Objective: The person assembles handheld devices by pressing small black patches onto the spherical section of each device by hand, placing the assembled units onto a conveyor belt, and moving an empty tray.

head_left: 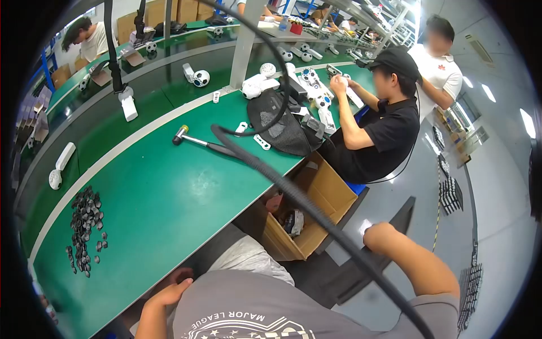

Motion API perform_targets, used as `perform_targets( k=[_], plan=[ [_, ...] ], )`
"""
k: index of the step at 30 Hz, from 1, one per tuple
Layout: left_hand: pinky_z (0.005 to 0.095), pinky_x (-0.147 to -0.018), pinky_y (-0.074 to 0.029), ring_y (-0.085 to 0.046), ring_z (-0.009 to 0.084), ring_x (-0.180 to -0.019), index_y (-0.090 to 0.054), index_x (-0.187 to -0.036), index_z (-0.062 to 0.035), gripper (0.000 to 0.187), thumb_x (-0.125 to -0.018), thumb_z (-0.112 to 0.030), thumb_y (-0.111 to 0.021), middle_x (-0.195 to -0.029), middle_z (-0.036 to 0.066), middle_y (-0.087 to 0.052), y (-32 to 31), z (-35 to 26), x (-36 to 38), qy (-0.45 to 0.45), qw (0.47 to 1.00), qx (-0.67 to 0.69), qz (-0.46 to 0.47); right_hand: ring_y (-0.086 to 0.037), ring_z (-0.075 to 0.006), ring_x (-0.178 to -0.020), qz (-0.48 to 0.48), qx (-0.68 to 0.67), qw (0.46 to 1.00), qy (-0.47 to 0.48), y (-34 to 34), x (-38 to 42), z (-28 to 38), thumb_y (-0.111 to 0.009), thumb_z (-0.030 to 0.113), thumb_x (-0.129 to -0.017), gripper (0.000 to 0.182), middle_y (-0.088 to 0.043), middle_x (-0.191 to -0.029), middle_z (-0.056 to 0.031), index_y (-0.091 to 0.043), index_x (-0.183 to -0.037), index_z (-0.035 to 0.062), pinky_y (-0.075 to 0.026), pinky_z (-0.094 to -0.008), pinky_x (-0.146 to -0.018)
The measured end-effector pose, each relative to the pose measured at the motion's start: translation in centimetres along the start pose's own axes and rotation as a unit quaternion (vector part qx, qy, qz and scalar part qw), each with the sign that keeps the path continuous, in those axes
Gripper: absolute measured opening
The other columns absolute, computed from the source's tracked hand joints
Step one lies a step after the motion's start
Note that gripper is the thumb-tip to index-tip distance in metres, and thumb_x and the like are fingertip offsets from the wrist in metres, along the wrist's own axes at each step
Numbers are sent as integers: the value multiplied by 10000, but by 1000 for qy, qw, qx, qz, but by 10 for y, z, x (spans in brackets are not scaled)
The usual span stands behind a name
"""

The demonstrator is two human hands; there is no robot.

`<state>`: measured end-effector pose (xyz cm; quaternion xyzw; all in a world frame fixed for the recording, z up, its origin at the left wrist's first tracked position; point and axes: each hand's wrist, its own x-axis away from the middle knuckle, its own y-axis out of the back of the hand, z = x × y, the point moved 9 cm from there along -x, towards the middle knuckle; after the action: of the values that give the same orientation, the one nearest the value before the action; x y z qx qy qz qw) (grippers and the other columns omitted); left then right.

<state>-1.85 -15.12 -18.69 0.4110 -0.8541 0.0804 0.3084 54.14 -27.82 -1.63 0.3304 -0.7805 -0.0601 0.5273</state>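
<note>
My left hand [174, 288] rests at the front edge of the green table [186, 192], beside my grey shirt; its thumb is apart from the fingers, which lie partly in shadow. Out to the right, over the floor, my right hand [381, 237] is bent with its fingers mostly turned from view; whether it holds anything is hidden. A hammer [203, 142] with a yellow-tipped head lies on the table. Many small black pieces [86, 226] are heaped at the table's left end.
A cardboard box [305, 203] stands below the table edge. A black mesh bag [282, 124] and white parts [262, 142] lie near a co-worker in black [395, 124]. A dark hose [316, 212] crosses the view. Football-patterned devices [200, 78] sit on the conveyor behind.
</note>
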Motion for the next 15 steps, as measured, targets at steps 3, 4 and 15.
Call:
perform_targets(
  k=[3,4,15],
  plan=[
    [389,-1015,-502,-623,234,-1177,-579,-1364,-18,438,-1002,-252,-658,-1296,145,-662,5,6,-1,-2,998,-53,-28,-690,-285,-1068,-66,-9,998,6,-46,-18,-9,-677,171,-861,144,-736,-1044,-50,-800,-936,166,-537,-431,-914],
    [387,-1011,-507,-639,247,-1176,-578,-1372,-21,458,-995,-266,-665,-1292,151,-673,5,14,-2,21,997,-66,-25,-673,-273,-1084,-124,-29,992,12,-54,-20,-10,-663,171,-860,153,-727,-1040,-43,-798,-933,171,-518,-423,-937],
    [388,-955,-525,-661,243,-1114,-605,-1354,-14,532,-933,-320,-713,-1240,176,-698,11,71,18,137,987,-71,-53,-593,-246,-1150,-365,-117,922,-56,-55,-67,2,-606,176,-860,208,-690,-1044,-20,-763,-997,170,-452,-417,-1011]
  ],
)
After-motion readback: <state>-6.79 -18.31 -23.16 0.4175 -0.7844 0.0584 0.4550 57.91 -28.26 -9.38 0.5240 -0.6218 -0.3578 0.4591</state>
